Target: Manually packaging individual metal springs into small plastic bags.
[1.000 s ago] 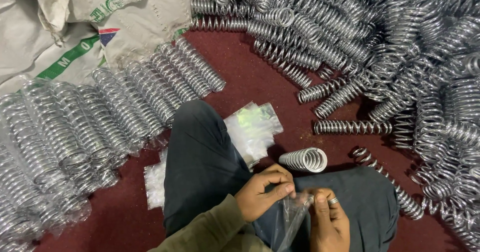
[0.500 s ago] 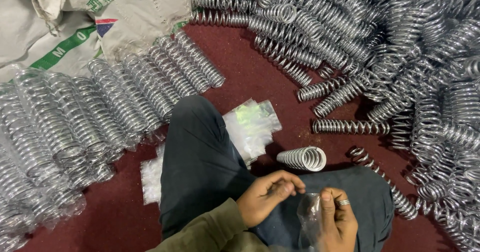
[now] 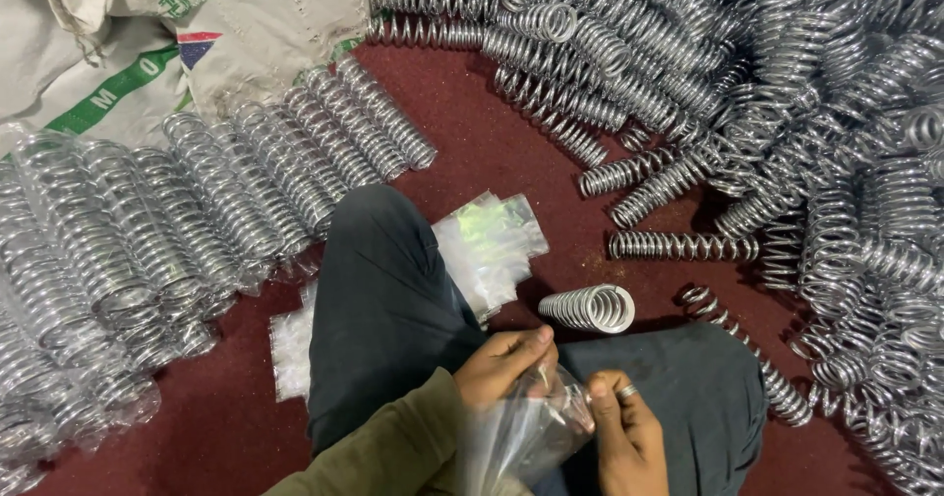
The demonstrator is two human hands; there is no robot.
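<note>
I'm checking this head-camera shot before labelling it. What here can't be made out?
- Clear plastic bag: motion-blurred; open or sealed is unclear.
- Left hand and right hand: fingertips hidden by the bag, right wrist cut by the bottom edge.
- Loose spring pile: cut by the right edge.

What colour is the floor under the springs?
Dark red, seen best in the head view: the floor between the bagged springs and the loose pile.

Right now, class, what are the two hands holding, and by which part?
Both the left hand and right hand hold a clear plastic bag at its upper edge.
</note>
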